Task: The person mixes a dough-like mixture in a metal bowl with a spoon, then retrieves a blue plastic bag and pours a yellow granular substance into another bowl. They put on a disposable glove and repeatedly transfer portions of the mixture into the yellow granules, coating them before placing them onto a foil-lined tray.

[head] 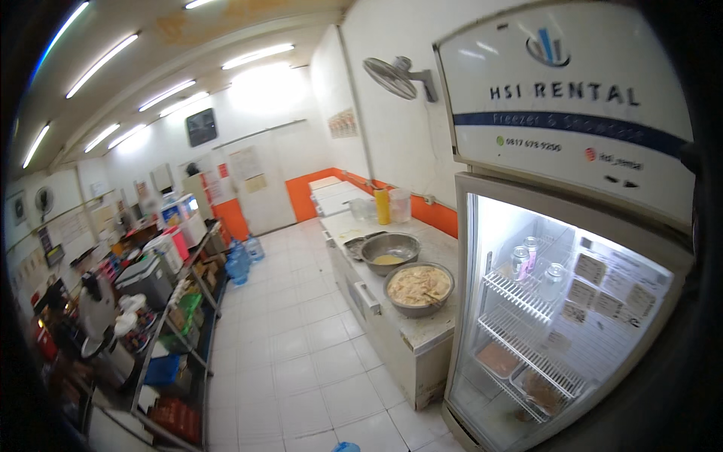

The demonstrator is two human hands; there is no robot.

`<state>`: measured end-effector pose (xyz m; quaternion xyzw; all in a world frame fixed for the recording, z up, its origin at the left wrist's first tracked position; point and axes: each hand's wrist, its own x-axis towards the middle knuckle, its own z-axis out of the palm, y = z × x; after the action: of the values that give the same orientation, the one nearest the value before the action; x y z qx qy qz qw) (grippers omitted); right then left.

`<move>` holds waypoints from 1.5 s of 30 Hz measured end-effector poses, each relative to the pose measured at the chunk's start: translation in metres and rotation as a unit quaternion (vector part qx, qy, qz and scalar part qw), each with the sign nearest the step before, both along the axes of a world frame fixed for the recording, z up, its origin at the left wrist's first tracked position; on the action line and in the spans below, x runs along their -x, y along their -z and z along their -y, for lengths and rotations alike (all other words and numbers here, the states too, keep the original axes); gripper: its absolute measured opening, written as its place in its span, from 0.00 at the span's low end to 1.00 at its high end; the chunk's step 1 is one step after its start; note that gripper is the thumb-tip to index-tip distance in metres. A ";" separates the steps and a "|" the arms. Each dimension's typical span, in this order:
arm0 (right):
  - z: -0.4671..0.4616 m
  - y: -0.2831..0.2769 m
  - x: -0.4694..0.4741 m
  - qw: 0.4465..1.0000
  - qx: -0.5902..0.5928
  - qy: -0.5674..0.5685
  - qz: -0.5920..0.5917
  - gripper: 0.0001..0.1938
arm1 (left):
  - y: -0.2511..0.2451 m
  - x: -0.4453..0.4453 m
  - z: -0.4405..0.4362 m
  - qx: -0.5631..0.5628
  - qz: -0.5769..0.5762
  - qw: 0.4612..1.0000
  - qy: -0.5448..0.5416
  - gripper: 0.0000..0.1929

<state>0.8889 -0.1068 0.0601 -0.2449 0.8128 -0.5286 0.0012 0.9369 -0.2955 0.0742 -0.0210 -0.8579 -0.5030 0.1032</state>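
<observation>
Neither of my hands is in view. Before me, on the right, stands a glass-door display refrigerator (460,282) with drink cans (519,263) on an upper rack and trays of food (497,360) lower down. Beside it is a white chest freezer (390,333) whose top bears a metal bowl (419,311) full of a pale, chunky food mixture. A utensil rests in that mixture. Just behind it sits a second metal bowl (398,240) with a little yellowish stuff at its bottom. A yellow cylindrical container (382,206) and clear plastic tubs (400,204) stand farther back.
Metal shelving (212,316) with crates, boxes and a grey cooler box (146,279) lines the left side. Blue water jugs (237,268) stand on the tiled floor (282,339) farther back; part of another blue object (345,447) shows at the bottom. A fan (392,78) is on the wall.
</observation>
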 end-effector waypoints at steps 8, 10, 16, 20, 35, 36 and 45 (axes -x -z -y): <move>-0.017 -0.068 0.341 0.979 0.050 0.135 -0.143 0.11 | -0.102 0.370 -0.051 0.098 -0.098 0.984 0.108 0.12; -0.038 -0.105 0.428 0.976 0.001 0.144 -0.165 0.12 | -0.144 0.454 -0.076 0.105 -0.145 0.980 0.083 0.11; -0.094 -0.202 0.689 0.898 -0.018 0.279 -0.339 0.14 | -0.231 0.696 -0.146 0.086 -0.199 0.965 0.147 0.15; -0.162 -0.227 0.865 0.898 -0.056 0.353 -0.255 0.11 | -0.228 0.868 -0.198 -0.034 -0.212 0.955 0.204 0.18; -0.393 -0.029 1.064 0.809 0.079 0.526 0.248 0.06 | -0.115 1.217 -0.271 -0.058 0.129 0.833 0.535 0.20; -0.390 -0.015 1.062 0.791 0.089 0.542 0.269 0.05 | -0.111 1.227 -0.272 -0.072 0.155 0.816 0.552 0.20; -0.348 0.032 1.017 0.713 0.142 0.564 0.392 0.21 | -0.038 1.293 -0.376 -0.239 0.493 0.651 0.525 0.21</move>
<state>-0.1284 0.2411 0.0285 0.4903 0.6421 -0.5892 -0.0134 -0.3561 0.0800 0.1122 -0.1918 -0.4781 -0.5973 -0.6148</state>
